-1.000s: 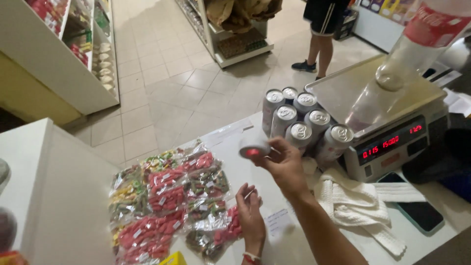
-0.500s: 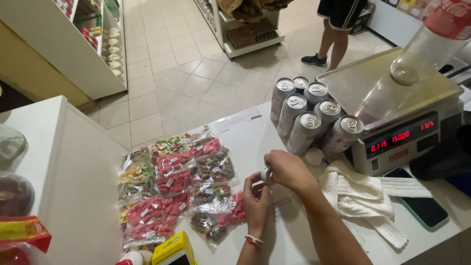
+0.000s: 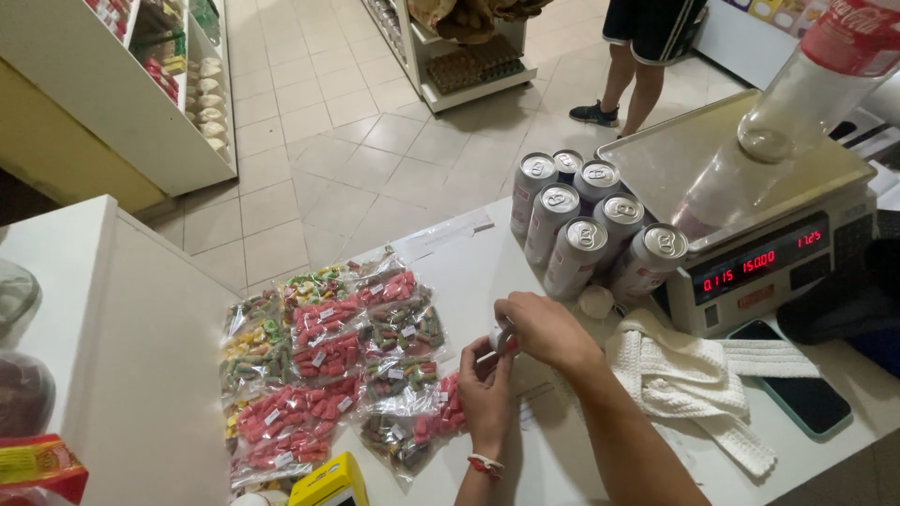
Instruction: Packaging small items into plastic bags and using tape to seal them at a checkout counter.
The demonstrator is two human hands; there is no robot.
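Since a second ago the right hand (image 3: 548,330) has come down from above the candy bags, bringing the small white-and-red roll (image 3: 502,337) with it, and the left hand (image 3: 486,389) has risen to meet it. Both hands now close together over the white surface (image 3: 469,258), the roll pinched between the fingers of both, mostly hidden by them, just right of the clear bags of red and green sweets (image 3: 328,361) spread flat. Beyond the hands stands a cluster of six silver drink cans (image 3: 586,230), beside a weighing scale (image 3: 759,272) with a red display and a clear bottle (image 3: 797,103) lying on its pan. A white cloth (image 3: 684,375) lies just right of the right forearm.
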